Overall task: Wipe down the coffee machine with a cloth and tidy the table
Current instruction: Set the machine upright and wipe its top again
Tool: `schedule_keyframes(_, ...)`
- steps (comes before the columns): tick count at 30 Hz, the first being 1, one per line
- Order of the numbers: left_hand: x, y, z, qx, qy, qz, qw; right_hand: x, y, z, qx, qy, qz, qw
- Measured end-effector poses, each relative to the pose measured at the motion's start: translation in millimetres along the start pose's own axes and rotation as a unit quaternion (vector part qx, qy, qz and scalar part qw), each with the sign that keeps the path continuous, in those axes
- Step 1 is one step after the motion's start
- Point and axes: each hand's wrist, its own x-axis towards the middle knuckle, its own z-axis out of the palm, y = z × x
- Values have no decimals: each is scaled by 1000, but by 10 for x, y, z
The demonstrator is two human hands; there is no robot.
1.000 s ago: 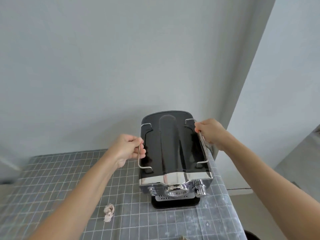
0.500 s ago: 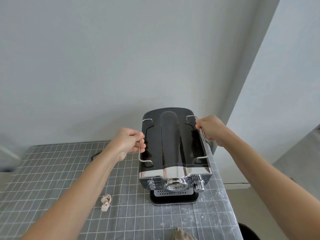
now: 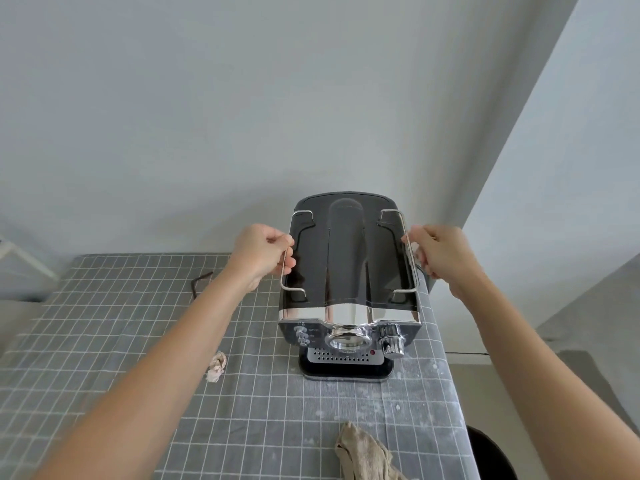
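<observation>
We've got both hands on the coffee machine (image 3: 349, 271) at the desk's (image 3: 104, 341) back right: left hand (image 3: 265, 252) and right hand (image 3: 438, 254) pinching its wire rails. Cloth (image 3: 363, 455) lies unused, crumpled scrap (image 3: 216, 367) and white dust remain, so we're barely started.

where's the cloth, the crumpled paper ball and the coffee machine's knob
cloth (image 3: 363, 455), head view, middle of the beige folds at the table's near edge
crumpled paper ball (image 3: 216, 365), head view, centre of the wad, left of the machine
coffee machine knob (image 3: 392, 337), head view, chrome dial on the front right
</observation>
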Motion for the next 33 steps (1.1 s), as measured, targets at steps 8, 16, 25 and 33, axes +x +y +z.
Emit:
schedule_keyframes(8, -503, -411, 285, 186, 154, 188, 952, -1435, 1893, 682, -159, -20, -19, 987)
schedule_keyframes(16, -1176, -1058, 540, 287, 101, 283, 910, -2180, 2693, 1319, -372, -177, -112, 904)
schedule_keyframes(25, -1358, -1247, 423, 401, 64, 293, 866, -2240, 1851, 791, -251, -2, -211, 945)
schedule_keyframes(33, -1328, -1182, 296, 412, 33, 295, 862, -1403, -583, -11, -30, 191, -233, 953)
